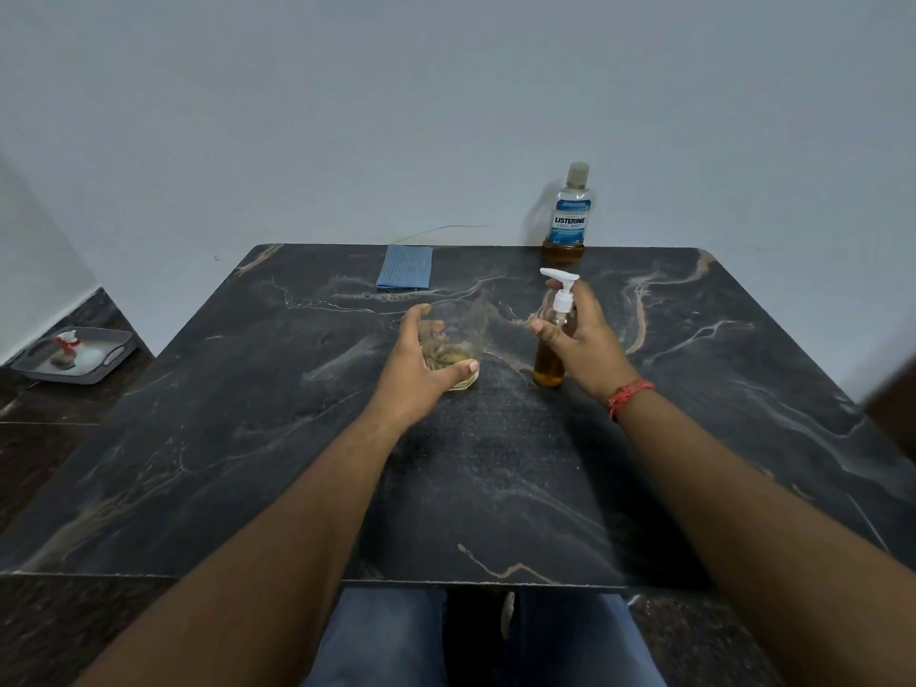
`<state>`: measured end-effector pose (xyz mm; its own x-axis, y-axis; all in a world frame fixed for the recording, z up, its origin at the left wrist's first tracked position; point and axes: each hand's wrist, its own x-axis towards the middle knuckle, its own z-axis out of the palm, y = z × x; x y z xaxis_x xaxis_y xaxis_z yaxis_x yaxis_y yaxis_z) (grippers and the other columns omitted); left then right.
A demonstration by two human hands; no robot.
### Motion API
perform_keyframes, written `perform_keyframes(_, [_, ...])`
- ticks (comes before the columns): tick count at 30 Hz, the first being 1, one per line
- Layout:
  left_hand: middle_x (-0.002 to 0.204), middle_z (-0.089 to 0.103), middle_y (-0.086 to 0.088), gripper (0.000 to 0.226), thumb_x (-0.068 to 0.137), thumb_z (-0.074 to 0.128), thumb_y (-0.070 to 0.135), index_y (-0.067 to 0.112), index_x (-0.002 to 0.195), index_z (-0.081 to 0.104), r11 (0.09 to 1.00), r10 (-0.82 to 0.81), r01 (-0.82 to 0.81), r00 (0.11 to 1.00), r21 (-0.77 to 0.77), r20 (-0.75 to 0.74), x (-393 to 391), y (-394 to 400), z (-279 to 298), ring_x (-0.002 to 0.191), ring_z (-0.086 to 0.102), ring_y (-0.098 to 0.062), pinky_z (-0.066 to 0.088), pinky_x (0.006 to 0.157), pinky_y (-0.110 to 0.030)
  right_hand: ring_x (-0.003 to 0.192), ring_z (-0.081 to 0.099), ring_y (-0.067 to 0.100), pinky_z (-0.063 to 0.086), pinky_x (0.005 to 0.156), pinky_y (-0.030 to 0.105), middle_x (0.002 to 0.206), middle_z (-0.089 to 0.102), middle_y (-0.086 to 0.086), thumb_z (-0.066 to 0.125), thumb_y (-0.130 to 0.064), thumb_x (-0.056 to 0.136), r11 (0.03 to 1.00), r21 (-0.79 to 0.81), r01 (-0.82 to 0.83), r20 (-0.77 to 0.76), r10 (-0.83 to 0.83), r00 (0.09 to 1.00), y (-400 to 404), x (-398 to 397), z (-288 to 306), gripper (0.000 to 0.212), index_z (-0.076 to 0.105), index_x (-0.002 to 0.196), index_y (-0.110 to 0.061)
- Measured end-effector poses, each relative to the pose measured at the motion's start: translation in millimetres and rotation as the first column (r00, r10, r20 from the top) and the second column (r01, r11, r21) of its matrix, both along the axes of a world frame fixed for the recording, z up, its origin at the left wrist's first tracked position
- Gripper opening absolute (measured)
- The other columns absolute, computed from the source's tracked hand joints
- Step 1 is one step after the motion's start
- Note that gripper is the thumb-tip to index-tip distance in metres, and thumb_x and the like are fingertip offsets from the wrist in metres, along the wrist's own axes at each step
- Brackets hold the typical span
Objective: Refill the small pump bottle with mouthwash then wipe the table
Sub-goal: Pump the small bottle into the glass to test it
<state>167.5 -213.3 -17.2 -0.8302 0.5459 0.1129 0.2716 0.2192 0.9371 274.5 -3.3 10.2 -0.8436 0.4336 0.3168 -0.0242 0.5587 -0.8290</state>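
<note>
Both hands reach out over the dark marble-patterned desk (pixel 694 438). Left hand (pixel 414 361) grips a clear drinking glass (pixel 458 334), thumb curled across its near side low down and fingers wrapped round the far side; the glass stands on the desk with a little yellowish liquid at the bottom. Right hand (pixel 577 334) is curled round the upper part of the small pump bottle (pixel 550 364), thumb pointing toward the glass, fingers round the far side just under the white pump head (pixel 562 287). The bottle stands upright on the desk just to the right of the glass, and its lower part is filled with amber liquid. A red thread band (pixel 629 396) circles the right wrist.

At the far edge of the desk, against the pale wall, stands a mouthwash bottle (pixel 569 210), upright and capped, with a blue and white label reading "LISTERINE" and beneath it "COOL MINT"; the smaller print cannot be read. Only a shallow layer of amber liquid shows at its base. It is well behind the pump bottle. To the left along the same far edge lies a folded blue cloth (pixel 404 274), flat on the desk, apart from the glass.

On the floor at the far left sits a grey tray (pixel 116 357) with handle slots, holding a few small items too blurred to name. Blue trouser legs (pixel 376 637) show below the near edge of the desk.
</note>
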Motion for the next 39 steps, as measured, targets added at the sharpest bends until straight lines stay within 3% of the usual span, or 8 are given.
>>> perform_keyframes(6, [0.141, 0.051, 0.009, 0.094, 0.079, 0.085, 0.026, 0.031, 0.151, 0.024, 1.0, 0.005, -0.005, 1.0, -0.003, -0.011, 1.4, 0.2, 1.4, 0.118, 0.06, -0.01, 0.044, 0.098, -0.024, 0.109, 0.058, 0.01, 0.047, 0.097, 0.021, 0.124, 0.046, 0.002, 0.07, -0.017, 0.09, 1.0, -0.006, -0.022, 0.033, 0.022, 0.999, 5.8, 3.3, 0.5, 0.056, 0.044, 0.139, -0.025])
perform_keyframes(12, [0.141, 0.051, 0.009, 0.094, 0.08, 0.085, 0.026, 0.031, 0.151, 0.024, 1.0, 0.003, -0.003, 1.0, -0.005, -0.011, 2.1, -0.6, 1.7, 0.118, 0.06, -0.01, 0.044, 0.103, -0.028, 0.108, 0.06, 0.019, 0.052, 0.097, 0.043, 0.115, 0.054, 0.0, 0.077, -0.023, 0.083, 0.997, 0.043, 0.064, 0.065, -0.067, 0.996, 4.6, 9.8, -10.2, 0.041, 0.056, 0.118, -0.02])
perform_keyframes(18, [0.147, 0.047, 0.009, 0.096, 0.081, 0.083, 0.024, 0.03, 0.153, 0.021, 1.0, -0.001, 0.001, 1.0, -0.02, -0.024, 2.7, -1.1, 0.6, 0.124, 0.057, -0.011, 0.041, 0.107, -0.03, 0.1, 0.06, 0.012, 0.048, 0.071, 0.011, 0.112, 0.062, -0.001, 0.078, -0.02, 0.083, 0.989, 0.028, 0.148, 0.1, -0.15, 0.984, -3.6, 14.8, -16.2, 0.045, 0.053, 0.121, -0.019])
perform_keyframes(22, [0.153, 0.043, 0.009, 0.099, 0.082, 0.083, 0.02, 0.031, 0.154, 0.016, 0.999, -0.014, 0.014, 1.0, -0.033, -0.019, 2.1, -4.1, -4.0, 0.132, 0.05, -0.011, 0.036, 0.109, -0.029, 0.114, 0.058, 0.015, 0.049, 0.097, 0.029, 0.125, 0.06, -0.002, 0.081, -0.023, 0.079, 0.987, 0.019, 0.16, 0.139, -0.161, 0.977, -5.5, 18.1, -19.5, 0.065, 0.047, 0.134, -0.017])
perform_keyframes(26, [0.148, 0.048, 0.008, 0.101, 0.079, 0.086, 0.022, 0.033, 0.152, 0.017, 1.0, 0.002, -0.002, 1.0, -0.029, -0.004, 3.7, -7.8, -11.5, 0.132, 0.049, -0.009, 0.038, 0.108, -0.029, 0.127, 0.048, 0.017, 0.037, 0.101, 0.024, 0.139, 0.051, 0.002, 0.083, -0.03, 0.077, 0.972, 0.044, 0.229, 0.147, -0.233, 0.961, -5.4, 23.1, -23.2, 0.077, 0.042, 0.14, -0.014])
perform_keyframes(32, [0.15, 0.045, 0.01, 0.1, 0.074, 0.089, 0.031, 0.04, 0.147, 0.022, 1.0, 0.013, -0.013, 1.0, 0.016, -0.028, 6.4, -12.7, -15.0, 0.137, 0.046, -0.009, 0.04, 0.116, -0.043, 0.1, 0.049, 0.012, 0.052, 0.089, 0.033, 0.113, 0.048, 0.0, 0.076, -0.033, 0.083, 0.83, 0.249, 0.499, -0.122, -0.484, 0.866, -22.4, 36.5, -11.8, 0.04, 0.053, 0.108, -0.015])
perform_keyframes(35, [0.148, 0.045, 0.012, 0.091, 0.079, 0.085, 0.028, 0.044, 0.144, 0.024, 0.999, 0.011, -0.009, 0.999, 0.04, -0.041, 8.3, -13.4, -15.4, 0.138, 0.045, -0.009, 0.038, 0.117, -0.04, 0.083, 0.052, 0.01, 0.05, 0.073, 0.028, 0.099, 0.05, -0.002, 0.071, -0.026, 0.088, 0.903, 0.269, 0.336, -0.128, -0.312, 0.941, -49.1, 36.0, -7.4, 0.02, 0.055, 0.096, -0.017])
perform_keyframes(39, [0.137, 0.051, 0.016, 0.081, 0.087, 0.077, 0.016, 0.032, 0.148, 0.026, 0.996, 0.016, -0.012, 0.999, 0.087, -0.042, 9.6, -11.7, -15.3, 0.132, 0.05, -0.005, 0.041, 0.114, -0.036, 0.085, 0.057, 0.01, 0.051, 0.084, 0.028, 0.11, 0.055, 0.002, 0.072, -0.022, 0.089, 0.964, 0.213, 0.16, 0.044, -0.174, 0.984, -76.0, 14.6, -12.3, 0.035, 0.059, 0.118, -0.009])
